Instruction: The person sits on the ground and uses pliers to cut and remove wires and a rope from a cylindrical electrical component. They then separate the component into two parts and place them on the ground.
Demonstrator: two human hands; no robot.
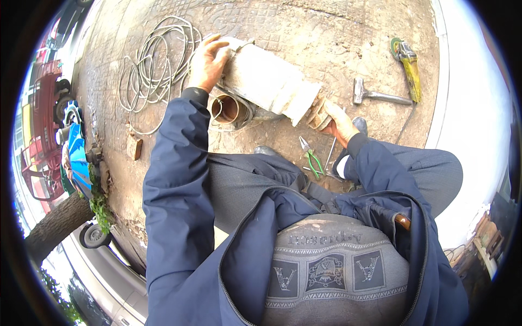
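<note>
You hold the long grey-white stone block by its two ends, over the round brown pipe opening in the paved ground.

Your left hand grips the far end, fingers curled over the edge — your right hand cups the near end, fingers pressed together. The step seems to be positioning; next it likely needs a steady lowering. Green-handled pliers lie near your knee.

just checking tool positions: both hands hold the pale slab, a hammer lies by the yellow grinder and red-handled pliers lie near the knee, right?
Not quite: in the head view the pliers have green handles, not red. The rest holds: both hands, left and right, hold the pale slab, and the hammer lies by the yellow grinder.
</note>
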